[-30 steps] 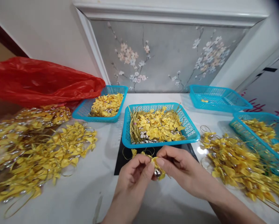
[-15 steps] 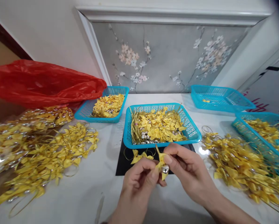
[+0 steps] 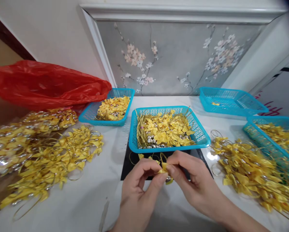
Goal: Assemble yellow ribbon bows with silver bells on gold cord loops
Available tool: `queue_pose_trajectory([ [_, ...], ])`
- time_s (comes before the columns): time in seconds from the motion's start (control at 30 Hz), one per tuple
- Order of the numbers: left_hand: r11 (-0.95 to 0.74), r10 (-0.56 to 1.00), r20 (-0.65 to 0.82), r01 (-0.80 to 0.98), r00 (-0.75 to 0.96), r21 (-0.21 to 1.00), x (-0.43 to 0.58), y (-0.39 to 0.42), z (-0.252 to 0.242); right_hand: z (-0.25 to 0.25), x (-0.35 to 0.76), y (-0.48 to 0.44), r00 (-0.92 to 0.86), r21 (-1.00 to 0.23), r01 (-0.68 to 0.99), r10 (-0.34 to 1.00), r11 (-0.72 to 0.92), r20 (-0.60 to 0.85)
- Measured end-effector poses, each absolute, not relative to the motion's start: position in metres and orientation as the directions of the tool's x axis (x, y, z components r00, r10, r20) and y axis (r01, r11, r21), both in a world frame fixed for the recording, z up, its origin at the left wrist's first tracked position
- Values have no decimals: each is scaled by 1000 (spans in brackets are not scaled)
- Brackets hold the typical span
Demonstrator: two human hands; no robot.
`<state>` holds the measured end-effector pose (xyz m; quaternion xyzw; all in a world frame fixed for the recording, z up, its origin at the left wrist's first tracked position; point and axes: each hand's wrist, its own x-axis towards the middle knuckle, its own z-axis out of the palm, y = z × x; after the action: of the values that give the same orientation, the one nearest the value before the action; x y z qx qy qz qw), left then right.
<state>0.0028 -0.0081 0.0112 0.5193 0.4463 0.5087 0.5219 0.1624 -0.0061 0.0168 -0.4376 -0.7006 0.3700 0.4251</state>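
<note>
At the left, a loose pile of yellow bows is spread on the desk, well apart from the work. Further to the right, the left hand is seen with thumb and fingers brought close together, and by them one yellow bow is pinched from its left side. This bow is placed directly between the two hands, on the near side of the middle basket and above the near edge of the black sheet. Its long axis seems to run from far to near, with a cord loop at the far end and a silver bell at the near end, but much is covered by the fingers, so this cannot be told surely. Neither hand can be called nearer, because the bow is touched by both. From the right side it is gripped by the right hand, also narrowly closed. At the far right of this hand, a heap of bows is left untouched. Compared with half a second ago, the bell is more hidden, and the bow has been turned or lowered between the fingertips.
</note>
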Motion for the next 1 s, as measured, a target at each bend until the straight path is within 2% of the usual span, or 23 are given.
queue_pose_trajectory([
  [0.17,45,995,-41,-38,88,998,3,-6,12,14,160,-7,-259,-863,313,910,396,324],
  [0.27,137,981,-117,-125,152,983,2,-4,10,13,161,-7,-259,-857,312,905,410,338],
  [0.33,226,963,-176,-252,205,941,1,-3,8,13,161,-7,-254,-860,303,905,410,342],
  [0.43,454,885,-323,-473,334,755,2,-3,4,14,160,-7,-245,-917,223,929,331,276],
  [0.53,629,776,-461,-573,431,525,3,-5,1,13,157,-7,-258,-990,30,958,136,124],
  [0.63,665,738,-518,-594,433,452,4,-6,-2,13,154,-7,-281,-994,-110,959,-2,29],
  [0.7,649,758,-493,-563,427,512,6,-6,-1,12,153,-7,-288,-989,-139,958,-46,-4],
  [0.77,582,812,-432,-488,392,650,8,-6,0,12,154,-6,-284,-988,-141,959,-70,-28],
  [0.87,361,922,-289,-301,258,883,10,-5,3,12,154,-4,-275,-991,-108,961,-75,-43],
  [0.93,201,972,-172,-188,160,961,9,-6,3,12,154,-3,-265,-995,-72,963,-69,-47],
  [1.0,86,993,-74,-125,96,988,6,-6,2,13,153,-2,-249,-997,-54,967,-62,-46],
])
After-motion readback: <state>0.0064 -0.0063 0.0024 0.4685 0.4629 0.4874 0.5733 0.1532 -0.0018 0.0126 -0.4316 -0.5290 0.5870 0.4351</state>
